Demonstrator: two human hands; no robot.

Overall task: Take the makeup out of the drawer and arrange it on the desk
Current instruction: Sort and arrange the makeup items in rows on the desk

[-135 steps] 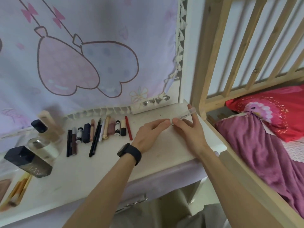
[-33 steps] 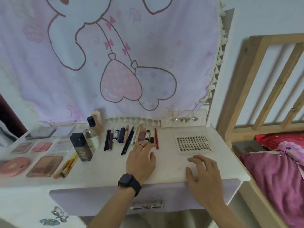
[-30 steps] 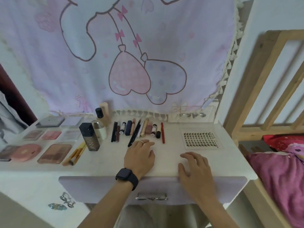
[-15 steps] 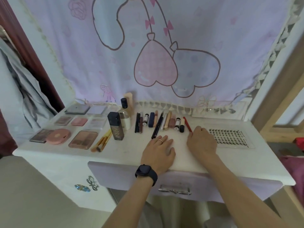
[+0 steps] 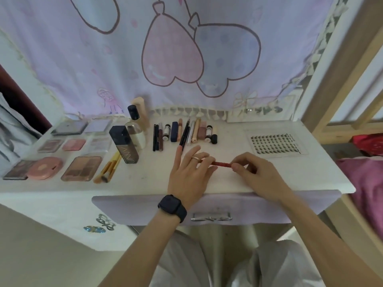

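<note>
A thin red pencil (image 5: 222,163) is held level just above the white desk (image 5: 157,179), between my left hand (image 5: 189,172) and my right hand (image 5: 257,172). Each hand pinches one end. Behind them a row of pencils, tubes and lipsticks (image 5: 185,132) lies side by side. Bottles stand to the left, with the dark square bottle (image 5: 123,147) in front. Several compacts and palettes (image 5: 81,168) cover the desk's left part, next to brushes (image 5: 108,169). A clear lash tray (image 5: 274,143) lies at the right. The lilac drawer (image 5: 207,206) below the desk edge is closed.
A printed pink cloth (image 5: 172,54) hangs behind the desk. A wooden bed frame (image 5: 339,65) and pink bedding (image 5: 366,183) stand at the right. My knees (image 5: 228,266) are under the desk. A dark door frame is at the far left.
My right hand took the red pencil from the right end of the row and brought it toward me; my left hand now grips its other end. The view shifted left and down.
</note>
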